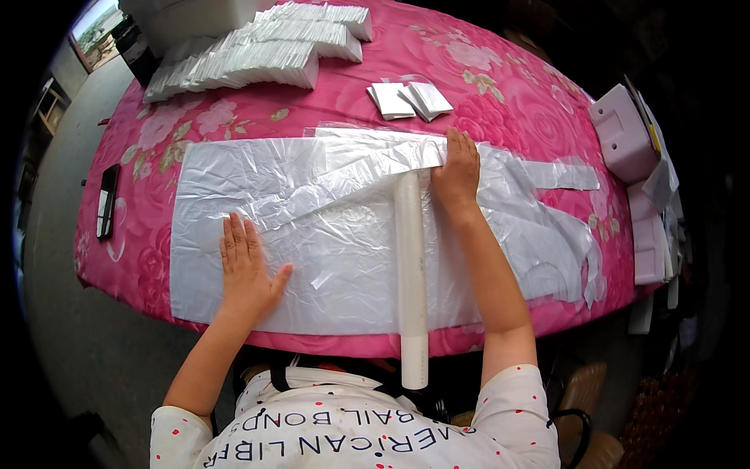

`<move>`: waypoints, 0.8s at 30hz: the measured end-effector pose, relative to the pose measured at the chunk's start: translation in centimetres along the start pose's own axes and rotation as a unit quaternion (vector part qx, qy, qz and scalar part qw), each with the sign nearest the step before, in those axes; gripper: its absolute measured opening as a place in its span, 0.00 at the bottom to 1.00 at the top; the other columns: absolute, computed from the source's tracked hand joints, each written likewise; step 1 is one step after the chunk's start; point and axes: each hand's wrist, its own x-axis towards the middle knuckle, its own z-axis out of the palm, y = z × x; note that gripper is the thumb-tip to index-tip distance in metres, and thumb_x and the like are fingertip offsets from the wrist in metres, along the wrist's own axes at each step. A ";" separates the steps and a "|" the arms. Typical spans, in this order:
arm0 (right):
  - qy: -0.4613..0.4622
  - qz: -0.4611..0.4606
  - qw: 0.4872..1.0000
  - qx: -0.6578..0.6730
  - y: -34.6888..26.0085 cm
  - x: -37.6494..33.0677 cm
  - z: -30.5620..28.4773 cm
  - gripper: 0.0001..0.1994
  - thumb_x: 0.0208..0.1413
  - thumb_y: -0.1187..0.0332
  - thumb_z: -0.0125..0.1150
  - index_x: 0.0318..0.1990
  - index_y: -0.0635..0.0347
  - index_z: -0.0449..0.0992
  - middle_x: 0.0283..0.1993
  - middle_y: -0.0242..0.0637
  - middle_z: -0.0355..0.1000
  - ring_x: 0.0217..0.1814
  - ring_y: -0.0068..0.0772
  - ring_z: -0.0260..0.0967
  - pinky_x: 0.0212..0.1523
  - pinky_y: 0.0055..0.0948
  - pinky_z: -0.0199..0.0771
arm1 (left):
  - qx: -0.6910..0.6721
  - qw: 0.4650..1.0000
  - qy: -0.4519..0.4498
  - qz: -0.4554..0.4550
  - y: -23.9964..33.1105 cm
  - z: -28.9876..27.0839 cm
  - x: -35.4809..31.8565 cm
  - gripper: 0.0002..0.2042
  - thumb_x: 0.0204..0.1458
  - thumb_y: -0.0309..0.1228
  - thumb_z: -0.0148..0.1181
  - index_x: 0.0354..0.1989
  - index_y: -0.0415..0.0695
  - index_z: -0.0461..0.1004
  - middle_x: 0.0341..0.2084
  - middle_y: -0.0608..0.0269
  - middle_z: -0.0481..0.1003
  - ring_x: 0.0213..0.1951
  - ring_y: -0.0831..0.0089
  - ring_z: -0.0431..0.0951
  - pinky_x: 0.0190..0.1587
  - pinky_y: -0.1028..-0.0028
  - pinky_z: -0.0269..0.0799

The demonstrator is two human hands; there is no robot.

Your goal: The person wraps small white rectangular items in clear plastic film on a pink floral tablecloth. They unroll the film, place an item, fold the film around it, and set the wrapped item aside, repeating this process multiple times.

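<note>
A thin, whitish, see-through plastic sheet (pixel 336 289) lies spread in layers across the table, with strap-like ends at its right side. My left hand (pixel 248 266) rests flat on its left part, fingers stretched and thumb out. A folded plastic strip (pixel 351 172) slants across the sheet from near my left hand up to my right hand (pixel 457 170). My right hand lies on the strip's right end, fingers extended and close together, its thumb hidden. Just left of the right forearm, a long pale tube (pixel 411 266) lies on the sheet and sticks out past the table's near edge.
Two small folded white packets (pixel 426 102) lie beyond the sheet. Rows of stacked white packets (pixel 258 59) stand far left by a pale bin (pixel 195 19). A dark phone (pixel 107 202) is at the left edge. Pale pink containers (pixel 625 133) stand right on the flowered pink tablecloth (pixel 539 102).
</note>
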 end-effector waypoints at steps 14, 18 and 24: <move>0.042 0.123 0.987 -0.092 11.3 1.3 -4.0 0.26 0.38 0.73 0.57 0.51 0.64 0.67 0.49 0.47 0.68 0.55 0.47 0.62 0.57 0.39 0.60 | 0.013 0.999 -0.028 -0.013 0.1 -0.2 -0.1 0.44 0.49 0.50 0.51 0.63 0.29 0.39 0.64 0.37 0.35 0.66 0.47 0.32 0.64 0.54 0.27; 0.029 0.270 0.953 -0.135 16.8 1.9 -8.0 0.25 0.42 0.66 0.56 0.51 0.64 0.68 0.50 0.49 0.69 0.52 0.49 0.65 0.53 0.40 0.64 | 0.016 0.999 -0.036 -0.020 0.2 -0.5 -0.2 0.44 0.49 0.50 0.51 0.63 0.29 0.40 0.64 0.36 0.35 0.66 0.47 0.33 0.64 0.53 0.27; 0.001 0.394 0.914 -0.097 21.7 0.0 -12.9 0.36 0.46 0.54 0.59 0.58 0.70 0.58 0.57 0.58 0.60 0.62 0.53 0.54 0.61 0.42 0.52 | 0.051 0.996 -0.069 -0.032 0.3 -0.8 0.1 0.44 0.50 0.54 0.46 0.63 0.29 0.39 0.65 0.40 0.37 0.67 0.50 0.34 0.64 0.53 0.26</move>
